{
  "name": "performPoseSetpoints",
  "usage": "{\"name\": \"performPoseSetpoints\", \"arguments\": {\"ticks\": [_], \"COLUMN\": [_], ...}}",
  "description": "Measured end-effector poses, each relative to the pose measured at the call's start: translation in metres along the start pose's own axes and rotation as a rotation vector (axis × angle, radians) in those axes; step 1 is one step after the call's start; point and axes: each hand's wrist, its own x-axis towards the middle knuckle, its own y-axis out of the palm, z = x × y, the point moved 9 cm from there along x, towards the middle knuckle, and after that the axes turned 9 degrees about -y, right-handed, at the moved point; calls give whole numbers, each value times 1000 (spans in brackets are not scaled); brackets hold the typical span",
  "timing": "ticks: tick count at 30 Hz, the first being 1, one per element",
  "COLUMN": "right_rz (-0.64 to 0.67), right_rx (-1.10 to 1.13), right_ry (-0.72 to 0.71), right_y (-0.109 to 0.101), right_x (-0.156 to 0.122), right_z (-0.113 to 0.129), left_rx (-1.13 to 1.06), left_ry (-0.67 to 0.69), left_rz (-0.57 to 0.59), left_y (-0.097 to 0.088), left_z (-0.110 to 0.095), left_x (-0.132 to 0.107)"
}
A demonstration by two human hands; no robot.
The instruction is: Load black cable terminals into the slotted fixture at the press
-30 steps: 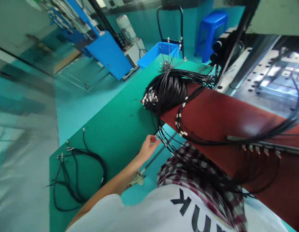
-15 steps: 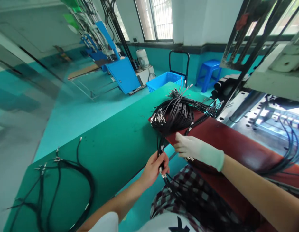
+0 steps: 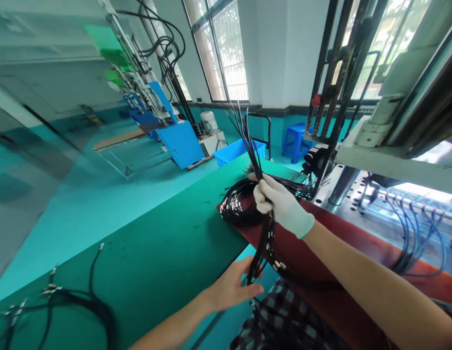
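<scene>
My right hand (image 3: 280, 201), in a white glove, is closed around a bundle of thin black cables (image 3: 255, 163). Their free ends fan upward above the fist, and the lower length hangs down past the edge of the red surface. Lower down, my bare left hand (image 3: 235, 284) is beside the hanging part of the bundle; its thumb is spread away and its fingers reach partly behind the cables without gripping them. Behind the glove, a large coil of black cables (image 3: 235, 201) with white tags lies where the green and red surfaces meet.
More black cables (image 3: 90, 304) lie at the left on the green tabletop (image 3: 167, 243). A red surface (image 3: 331, 233) leads right to a machine (image 3: 352, 187) with cables (image 3: 408, 233) hanging from it. Behind stand a blue crate (image 3: 229, 154), a blue stool (image 3: 296, 141) and another machine (image 3: 182, 146).
My right hand, empty before, now grips the cable bundle and has raised its ends upright. My left hand has loosened from its grip and sits lower. The view has tilted up.
</scene>
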Motion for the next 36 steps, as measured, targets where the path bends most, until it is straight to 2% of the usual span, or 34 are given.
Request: {"name": "performPoseSetpoints", "arguments": {"ticks": [2, 4, 6, 7, 9, 11, 13, 16, 19, 23, 25, 28, 32, 36], "right_rz": [98, 138, 163, 169, 144, 83, 15, -125, -272, -424, -605, -831, -878, -921], "right_rx": [-101, -193, -227, -240, -328, -487, -587, -621, -697, -561, -555, -613, -641, -671], "right_ry": [-47, -47, -14, 4, -1, -38, -32, -26, -84, -206, -267, -275, -246, -191], "right_y": [14, 19, 21, 21, 15, 3, -13, -44, -68, -75, -83, -94, -100, -114], "right_x": [-28, -57, -87, -101, -128, -153, -179, -222, -270, -321, -342, -368, -386, -400], "right_z": [18, 23, 18, 13, 8, 13, 26, 60, 96, 116, 122, 124, 115, 103], "left_rx": [-42, -143, -203, -232, -320, -417, -450, -373, -303, -123, 11, 191, 295, 264], "left_ry": [171, 315, 424, 434, 381, 303, 258, 170, 55, -36, -52, -54, -32, -83], "left_rz": [-66, -109, -69, -14, 126, 289, 461, 722, 921, 995, 994, 942, 856, 849], "left_y": [-29, -52, -55, -47, -20, 20, 65, 130, 180, 224, 240, 254, 260, 265], "left_z": [-46, -94, -143, -163, -194, -212, -221, -211, -189, -154, -135, -111, -96, -84], "left_x": [4, 12, 23, 29, 40, 44, 40, 28, 21, 25, 26, 25, 22, 19]}}
